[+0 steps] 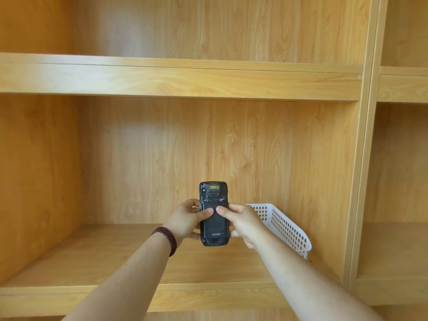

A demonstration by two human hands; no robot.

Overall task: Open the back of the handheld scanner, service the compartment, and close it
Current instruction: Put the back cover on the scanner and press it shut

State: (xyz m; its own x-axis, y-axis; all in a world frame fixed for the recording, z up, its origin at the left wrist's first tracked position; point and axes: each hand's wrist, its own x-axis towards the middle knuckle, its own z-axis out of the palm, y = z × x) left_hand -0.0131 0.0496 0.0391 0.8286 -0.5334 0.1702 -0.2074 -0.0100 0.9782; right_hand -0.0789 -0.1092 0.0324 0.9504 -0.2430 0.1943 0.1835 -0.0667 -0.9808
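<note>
Fingers of the left hand (185, 220) and right hand (243, 222) grasp the black Urovo handheld scanner (213, 214) upright, back cover facing the camera, thumbs pressing it, above the wooden shelf (92, 256). A white perforated basket (287, 225) sits right.

A white perforated basket (287, 225) rests at the right end of a wooden shelf (115, 258). Wood-grain shelving (185, 77) fills the background.

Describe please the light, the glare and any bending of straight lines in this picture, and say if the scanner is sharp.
In the head view, soft even light; pale glare patches on the shelf back panel; shelf edges bow from the wide lens. The scanner is sharp, its brand print readable, held by left hand and right hand; the white basket is also clear.
</note>
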